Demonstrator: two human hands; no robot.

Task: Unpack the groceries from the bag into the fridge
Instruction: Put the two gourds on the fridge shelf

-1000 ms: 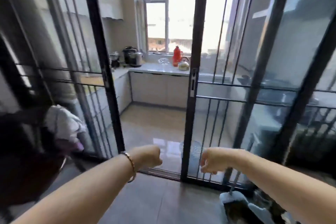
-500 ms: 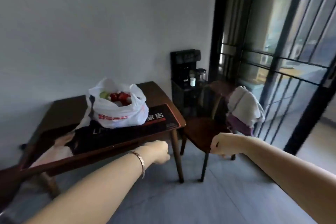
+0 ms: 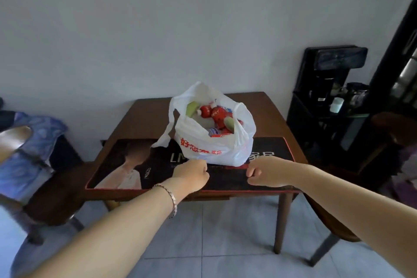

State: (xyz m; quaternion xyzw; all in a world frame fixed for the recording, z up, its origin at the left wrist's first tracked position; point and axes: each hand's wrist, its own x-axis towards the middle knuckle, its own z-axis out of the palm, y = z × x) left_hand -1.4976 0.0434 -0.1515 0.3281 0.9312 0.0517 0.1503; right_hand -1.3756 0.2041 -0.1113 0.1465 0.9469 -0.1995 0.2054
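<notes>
A white plastic grocery bag (image 3: 216, 144) with red lettering stands open on a small dark wooden table (image 3: 149, 110) against the wall. Red packets (image 3: 216, 112) and green items (image 3: 191, 108) show inside it. My left hand (image 3: 190, 175) is held out as a fist just in front of the bag, a bracelet on its wrist. To the right, at the same height, my right hand (image 3: 265, 171) is also curled into a fist. Neither hand holds anything or touches the bag. No fridge is in view.
A black printed mat (image 3: 268, 176) covers the table's front half. A chair with blue cloth (image 3: 29, 153) stands at the left. A black water dispenser stand (image 3: 327, 97) with cups is at the right, another chair (image 3: 338, 228) below it. The floor is grey tile.
The view has swung from the kitchen's sliding glass doors round to the table. The bag now sits centred and close in front of both fists, which stay curled.
</notes>
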